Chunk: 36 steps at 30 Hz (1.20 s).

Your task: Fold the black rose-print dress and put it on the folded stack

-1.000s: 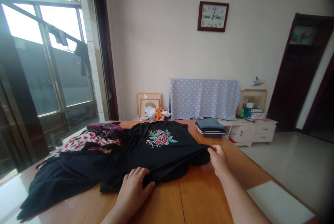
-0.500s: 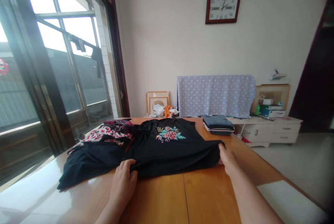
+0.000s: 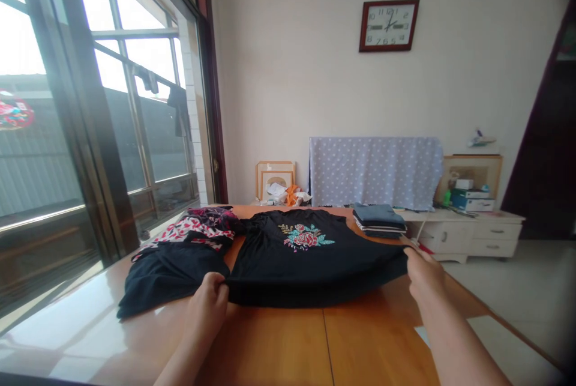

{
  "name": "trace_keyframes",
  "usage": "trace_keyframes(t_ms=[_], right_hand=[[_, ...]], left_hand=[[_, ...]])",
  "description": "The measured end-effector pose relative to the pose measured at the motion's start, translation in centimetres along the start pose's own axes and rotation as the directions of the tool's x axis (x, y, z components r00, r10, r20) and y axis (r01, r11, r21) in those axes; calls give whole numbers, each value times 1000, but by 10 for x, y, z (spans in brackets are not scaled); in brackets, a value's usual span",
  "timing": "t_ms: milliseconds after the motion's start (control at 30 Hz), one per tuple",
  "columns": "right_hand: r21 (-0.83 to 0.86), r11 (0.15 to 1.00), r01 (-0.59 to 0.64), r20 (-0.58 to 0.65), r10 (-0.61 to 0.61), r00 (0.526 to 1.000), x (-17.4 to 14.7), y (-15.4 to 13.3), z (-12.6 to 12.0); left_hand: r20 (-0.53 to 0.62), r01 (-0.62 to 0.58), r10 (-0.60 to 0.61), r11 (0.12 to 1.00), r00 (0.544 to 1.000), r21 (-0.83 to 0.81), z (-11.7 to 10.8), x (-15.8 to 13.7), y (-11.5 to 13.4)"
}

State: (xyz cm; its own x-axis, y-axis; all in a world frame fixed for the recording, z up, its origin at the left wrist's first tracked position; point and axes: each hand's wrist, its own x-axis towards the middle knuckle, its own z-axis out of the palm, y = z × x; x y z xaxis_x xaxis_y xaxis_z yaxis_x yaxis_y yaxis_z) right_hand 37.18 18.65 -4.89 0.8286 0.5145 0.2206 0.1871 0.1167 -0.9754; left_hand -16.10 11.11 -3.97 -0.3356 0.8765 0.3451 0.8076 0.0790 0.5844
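A black T-shirt [image 3: 315,266] with a flower design of red roses and teal leaves lies spread on the wooden table [image 3: 288,344]. Its near edge is stretched taut between my hands and lifted a little off the wood. My left hand [image 3: 209,299] pinches the left corner of that edge. At the right corner, my right hand [image 3: 425,275] grips the cloth, pulling it out to the right. Just left of the shirt, beside my left hand, lies a heap of dark and red-and-white patterned clothes [image 3: 186,236].
A folded stack of clothes [image 3: 379,219] sits at the table's far right. Beyond stand a low white cabinet [image 3: 490,233] and something draped with a dotted blue cloth [image 3: 375,173]. A large window [image 3: 135,134] runs along the left; a clock [image 3: 389,26] hangs on the wall.
My right hand has moved to the right with its corner of the T-shirt, and the near edge is now tighter and straighter. The view has tilted up slightly.
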Motion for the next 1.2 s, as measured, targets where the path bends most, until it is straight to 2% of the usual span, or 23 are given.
trace_keyframes(t_ms=[67, 167, 267, 400, 533, 600, 700, 800, 833, 867, 933, 967, 1000, 1033, 1100, 1200], right_hand=[[5, 998, -59, -26, 59, 998, -3, 2, -12], [-37, 997, -71, 28, 72, 997, -13, 13, -30], [-89, 996, -30, 53, 35, 998, -28, 21, -46], [-72, 997, 40, 27, -38, 999, -48, 22, -60], [-153, 986, 71, -29, -76, 997, -59, 21, -77], [-281, 959, 47, 14, -45, 999, -62, 22, -84], [-400, 914, 59, 182, 16, 983, -65, 19, -88], [-334, 931, 144, 446, 22, 895, -67, 7, -80], [-295, 942, 158, 471, -1, 882, -66, 2, -77], [-264, 950, 166, 439, -35, 898, -64, -2, -74], [-256, 947, 192, 241, -129, 962, -59, -8, -70], [-289, 935, 206, 150, -169, 974, -55, -8, -69], [-344, 913, 221, 114, -193, 975, -51, -7, -70], [-407, 881, 240, 139, -200, 970, -47, -3, -72], [-504, 815, 284, 274, -161, 948, -42, 7, -76], [-550, 778, 302, 396, -75, 915, -42, 24, -81]], left_hand=[[-85, 27, -37, 993, 996, -116, 1, -3, -4], [-106, 52, -77, 975, 991, -214, -1, -11, -11], [-141, 89, -125, 967, 982, -237, -6, -19, -17], [-290, 111, -192, 956, 938, -271, -12, -25, -25], [-387, 101, -177, 973, 905, -208, -15, -24, -37], [-371, 84, -119, 990, 921, -110, -15, -24, -43], [-234, 51, -37, 997, 972, 54, -14, -24, -47], [-9, -16, 17, 993, 1000, 113, -13, -18, -45], [19, -24, 22, 994, 1000, 105, -13, -15, -43], [1, -15, 15, 996, 1000, 92, -14, -12, -42], [-137, 42, -31, 996, 990, 74, -16, -8, -41], [-211, 70, -52, 995, 976, 76, -18, -6, -42], [-256, 83, -58, 993, 965, 89, -19, -6, -43], [-265, 81, -49, 991, 963, 109, -19, -7, -45], [-226, 68, -32, 985, 974, 156, -19, -10, -49], [-182, 66, -30, 979, 983, 193, -18, -15, -52]])
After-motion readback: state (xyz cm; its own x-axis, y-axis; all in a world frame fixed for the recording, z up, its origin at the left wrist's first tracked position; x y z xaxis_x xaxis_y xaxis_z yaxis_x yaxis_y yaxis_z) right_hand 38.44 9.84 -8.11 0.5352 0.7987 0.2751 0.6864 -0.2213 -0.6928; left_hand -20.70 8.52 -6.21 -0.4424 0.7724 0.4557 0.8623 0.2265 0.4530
